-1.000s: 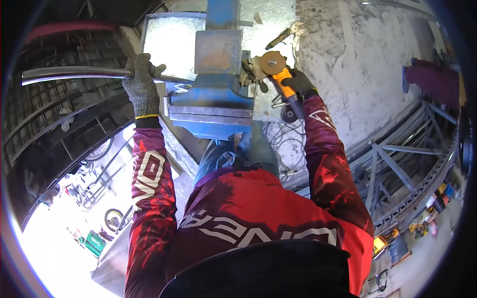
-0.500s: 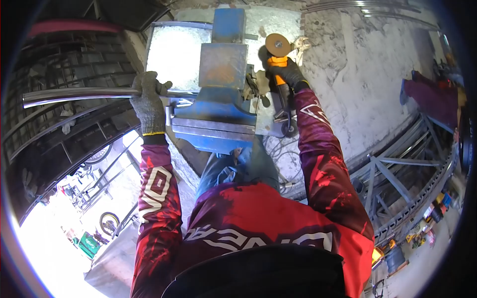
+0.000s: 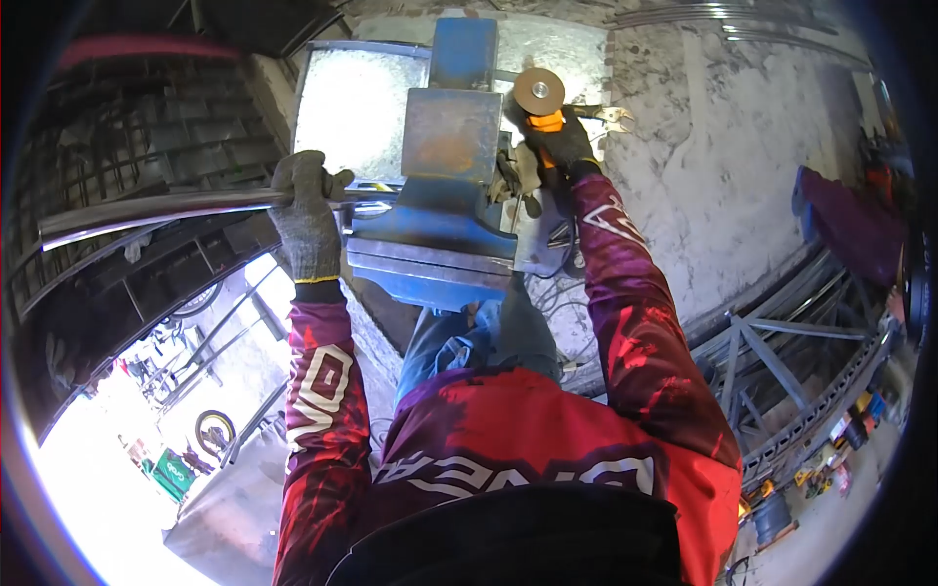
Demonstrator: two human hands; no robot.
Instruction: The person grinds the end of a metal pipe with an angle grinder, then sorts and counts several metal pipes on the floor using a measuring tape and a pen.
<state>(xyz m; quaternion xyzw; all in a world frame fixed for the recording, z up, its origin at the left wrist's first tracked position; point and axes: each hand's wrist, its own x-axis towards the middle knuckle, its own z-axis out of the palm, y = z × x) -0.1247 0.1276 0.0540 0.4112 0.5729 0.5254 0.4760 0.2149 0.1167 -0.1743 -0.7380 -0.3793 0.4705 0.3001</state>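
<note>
My left hand (image 3: 309,217), in a grey knit glove, is closed round a shiny metal tube (image 3: 161,211) that runs out to the left. The tube's right end reaches the side of a blue bench vise (image 3: 430,223). On the vise's right, my gloved right hand (image 3: 567,145) grips an orange angle grinder (image 3: 547,122) with a brown disc (image 3: 538,91) facing up. Dark rags or gloves (image 3: 515,174) lie between the vise and the grinder. Locking pliers (image 3: 611,117) rest just beyond my right hand.
A bright metal sheet (image 3: 354,112) lies behind the vise at the left. Welded grey frames (image 3: 772,361) and a cloth (image 3: 855,225) are at the right. Dark racks (image 3: 176,127) stand at the left. Cables (image 3: 572,317) trail on the floor below the grinder.
The grinder and my right hand have shifted slightly up and left relative to the pliers. The view has shifted a little, so the vise and my left hand appear further right.
</note>
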